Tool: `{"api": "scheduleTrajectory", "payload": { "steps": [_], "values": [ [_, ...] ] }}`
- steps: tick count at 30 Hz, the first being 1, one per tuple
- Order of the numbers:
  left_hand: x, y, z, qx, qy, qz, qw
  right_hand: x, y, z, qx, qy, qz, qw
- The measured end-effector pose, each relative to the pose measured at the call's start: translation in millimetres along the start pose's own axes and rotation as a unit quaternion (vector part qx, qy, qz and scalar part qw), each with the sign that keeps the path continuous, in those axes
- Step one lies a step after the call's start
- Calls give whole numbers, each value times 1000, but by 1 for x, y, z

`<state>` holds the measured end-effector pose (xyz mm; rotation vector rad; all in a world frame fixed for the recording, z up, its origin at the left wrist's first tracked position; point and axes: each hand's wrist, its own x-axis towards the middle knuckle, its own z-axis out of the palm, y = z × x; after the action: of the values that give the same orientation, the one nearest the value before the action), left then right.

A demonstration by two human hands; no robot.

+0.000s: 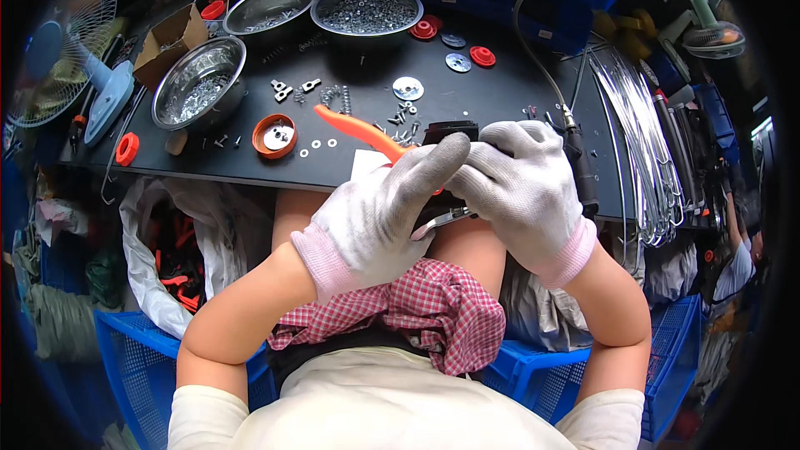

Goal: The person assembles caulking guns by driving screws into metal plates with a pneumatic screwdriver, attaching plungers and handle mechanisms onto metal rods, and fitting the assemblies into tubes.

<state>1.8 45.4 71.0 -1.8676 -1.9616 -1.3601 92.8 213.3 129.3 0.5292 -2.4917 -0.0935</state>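
Both hands wear white-grey knit gloves with pink cuffs and meet over the bench's near edge. My left hand [379, 208] is closed round an orange-handled tool [362, 132], whose handle points to the far left. A metal lever-like piece [447, 222] of bright steel sticks out below the left palm. My right hand [525, 187] is closed against the left fingertips, its fingers curled; what they grip is hidden. Just beyond the fingers lies a black block-like part [451, 130]. Screws [406, 127], springs [337, 98] and a steel disc [407, 88] lie farther off.
Steel bowls of small hardware [367, 10] stand at the back, another bowl [200, 83] at left. Near them are an orange cap [274, 136] and a fan [62, 50]. At right are a hosed power driver [581, 162] and bent metal rods [637, 142]. Blue crates [137, 358] flank my legs.
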Motion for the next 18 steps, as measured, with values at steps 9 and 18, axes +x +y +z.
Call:
{"api": "scheduleTrajectory", "payload": {
  "steps": [9,18],
  "values": [
    [-34,23,-21,57,-100,-118,986,-147,88,-24,-77,40,484,871],
    [-23,15,-5,51,-76,-183,979,-270,190,-7,-168,-319,642,676]
  ]
}}
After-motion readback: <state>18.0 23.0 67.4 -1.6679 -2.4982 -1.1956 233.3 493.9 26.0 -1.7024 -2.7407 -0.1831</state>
